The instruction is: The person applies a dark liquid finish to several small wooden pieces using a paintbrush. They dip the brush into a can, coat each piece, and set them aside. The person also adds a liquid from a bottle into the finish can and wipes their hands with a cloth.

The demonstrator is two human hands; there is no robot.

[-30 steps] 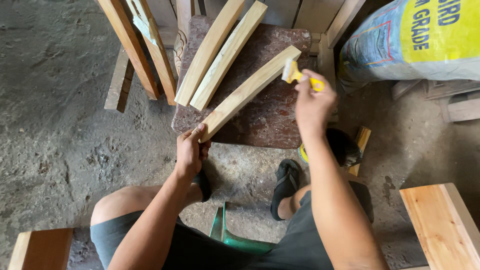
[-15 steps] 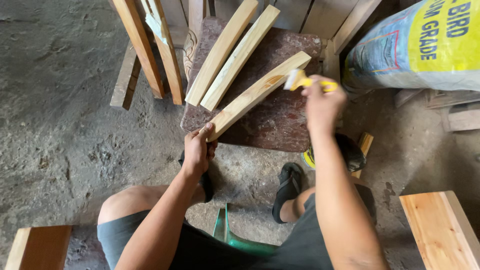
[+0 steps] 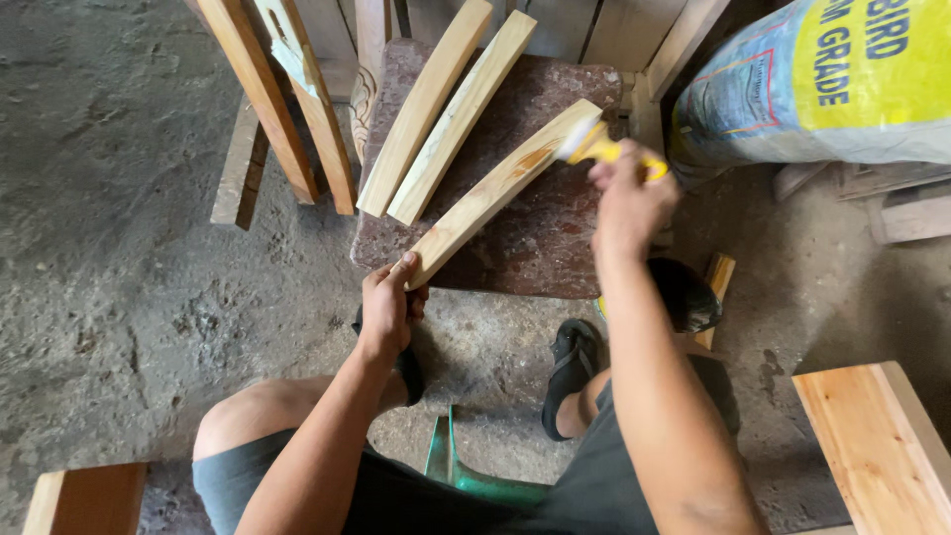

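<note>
On reddish stone slab [image 3: 525,228], wood strip [image 3: 495,193] is being pinned at near end by L hand [image 3: 389,307] for steadiness; yellow brush [image 3: 604,151] is being clenched in R hand [image 3: 626,203], coating far end.

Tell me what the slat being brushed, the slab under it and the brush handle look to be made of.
Slat: pale bare wood, with lengthwise grain; one darker patch near the brush looks wet, perhaps with varnish or glue.
Slab: probably stone or terrazzo, reddish-brown, speckled and matte.
Brush handle: likely plastic, smooth bright yellow; too blurred to be sure.
The left hand grips the slat's near end; the right hand holds the brush.
</note>
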